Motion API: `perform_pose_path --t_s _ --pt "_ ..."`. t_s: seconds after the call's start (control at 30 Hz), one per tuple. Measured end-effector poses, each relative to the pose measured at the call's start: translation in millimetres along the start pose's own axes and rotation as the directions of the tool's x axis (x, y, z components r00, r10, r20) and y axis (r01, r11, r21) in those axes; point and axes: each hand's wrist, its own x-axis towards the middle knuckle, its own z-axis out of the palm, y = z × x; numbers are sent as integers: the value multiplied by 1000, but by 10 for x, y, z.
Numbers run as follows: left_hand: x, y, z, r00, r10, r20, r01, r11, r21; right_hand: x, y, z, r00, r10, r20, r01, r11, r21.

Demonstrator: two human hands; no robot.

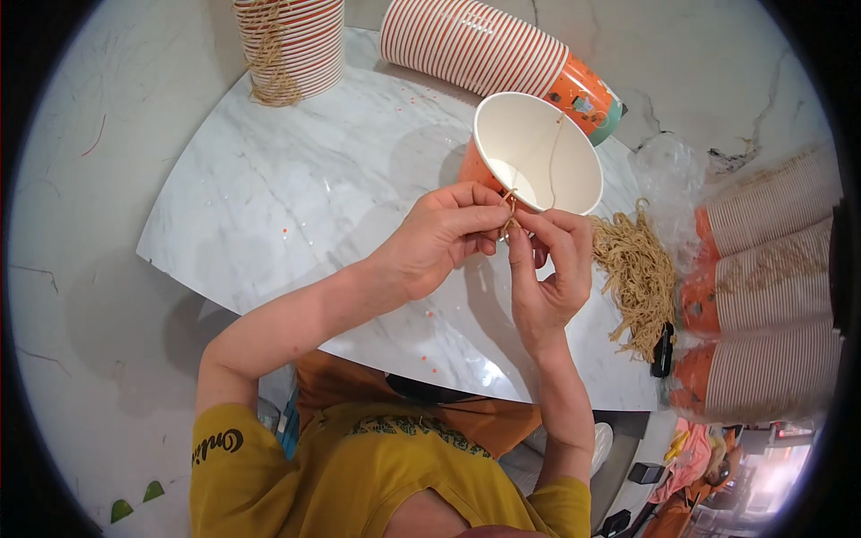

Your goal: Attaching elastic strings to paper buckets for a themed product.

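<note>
An orange paper bucket (536,152) with a white inside tilts toward me on the marble-look table (269,197). Tan string runs across its opening from a hole at the far rim to the near rim. At that near rim my left hand (453,224) pinches the string between thumb and fingers. Close against it, my right hand (552,260) is closed on the same string, with thumb and forefinger together. The small loop or knot between my fingertips is partly hidden. Beside my right hand lies a heap of cut tan strings (635,278).
A long nested stack of paper buckets (475,45) lies at the back. Another stack (291,49), hung with strings, stands back left. Bagged bucket stacks (771,278) lie at the right, by clear plastic (668,184) and a small black object (662,350).
</note>
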Motion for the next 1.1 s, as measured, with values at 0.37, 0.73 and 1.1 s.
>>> perform_pose_path --t_s 0.37,0.73,1.1 --pt "-69 -11 74 997 39 -60 -30 989 148 -29 -10 18 999 18 33 -16 999 -45" --pt "-24 65 68 1000 9 -21 -5 979 205 -49 80 33 978 -187 98 203 959 -196" --pt "19 135 91 1000 5 -26 1 974 225 -79 96 34 978 -173 112 190 969 -159"
